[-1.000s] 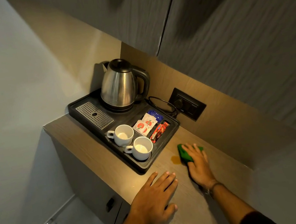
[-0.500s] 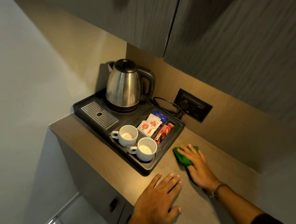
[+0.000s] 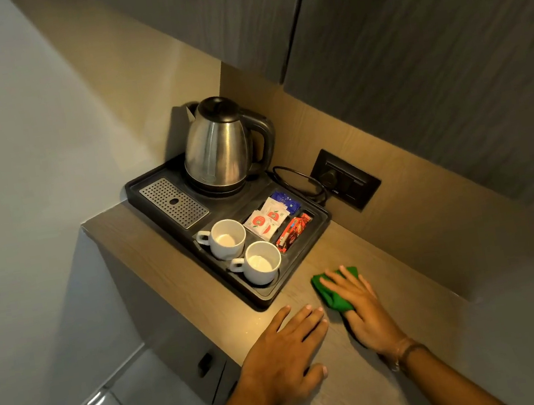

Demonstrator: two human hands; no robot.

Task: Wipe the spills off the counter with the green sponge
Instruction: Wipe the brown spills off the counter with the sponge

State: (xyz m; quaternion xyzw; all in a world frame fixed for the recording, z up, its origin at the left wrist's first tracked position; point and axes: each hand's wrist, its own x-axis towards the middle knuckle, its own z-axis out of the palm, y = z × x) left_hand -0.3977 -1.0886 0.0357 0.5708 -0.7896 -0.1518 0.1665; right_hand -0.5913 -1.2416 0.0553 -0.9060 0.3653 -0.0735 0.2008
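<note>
The green sponge (image 3: 329, 292) lies flat on the wooden counter (image 3: 181, 284), just right of the tray's near corner. My right hand (image 3: 361, 309) presses down on it with fingers spread, covering most of it; only its left side and far edge show. My left hand (image 3: 286, 355) rests palm down on the counter beside it, fingers apart, holding nothing. No spill shows on the counter around the sponge.
A black tray (image 3: 266, 298) holds a steel kettle (image 3: 219, 147), two white cups (image 3: 226, 239) (image 3: 260, 262), sachets (image 3: 268, 217) and a drip grate (image 3: 173, 202). A wall socket (image 3: 345, 178) with the kettle cord sits behind. Dark cabinets (image 3: 405, 25) hang overhead.
A brown spill seen left of the sponge a second ago is gone from view. My right hand slid the sponge left over that spot. The left hand stayed put.
</note>
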